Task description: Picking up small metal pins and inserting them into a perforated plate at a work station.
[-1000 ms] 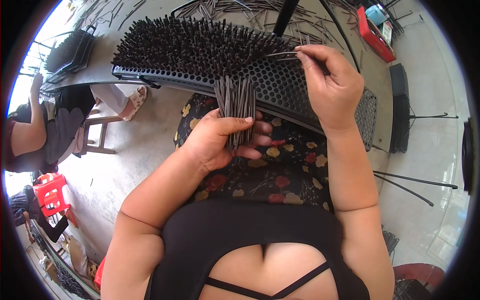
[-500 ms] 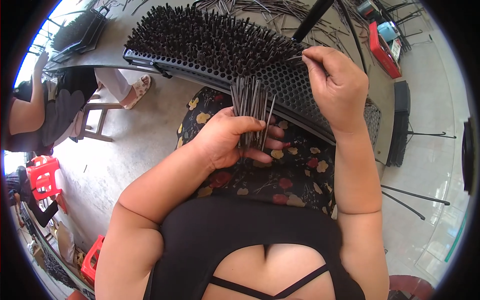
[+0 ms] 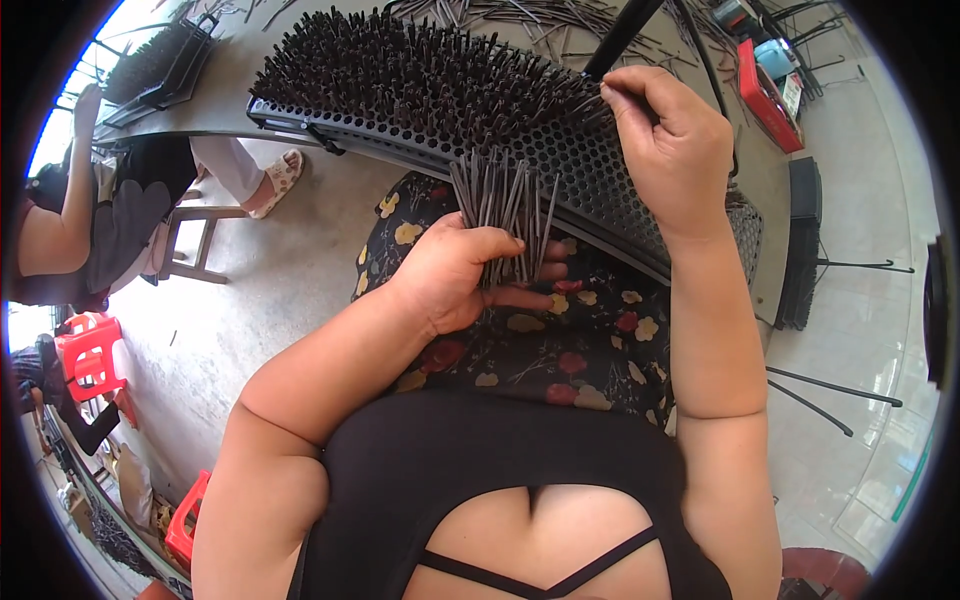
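Note:
My left hand point(image 3: 465, 265) is closed around a loose bundle of thin dark sticks point(image 3: 500, 200), thumb across the front and some fingertips showing past it. The bundle fans out upward near the front edge of a black perforated rack point(image 3: 570, 165). Many short dark sticks point(image 3: 400, 80) stand upright in the rack's holes, densely over its left and middle. Above the rack's right part, my right hand point(image 3: 675, 135) pinches with thumb and forefinger at the edge of the standing sticks. A thin dark stick seems to be in that pinch, mostly lost against the dark ones behind.
Loose sticks point(image 3: 540, 25) lie scattered on the table behind the rack, beside a black post point(image 3: 625, 40). A red box point(image 3: 768, 95) sits at the right. On the left are another filled rack point(image 3: 160, 65), a seated person point(image 3: 70, 220) and a red stool point(image 3: 90, 350).
My right hand has moved slightly up, away from me, its fingertips now higher against the standing sticks. In my left hand the bundle has tilted and spread a little.

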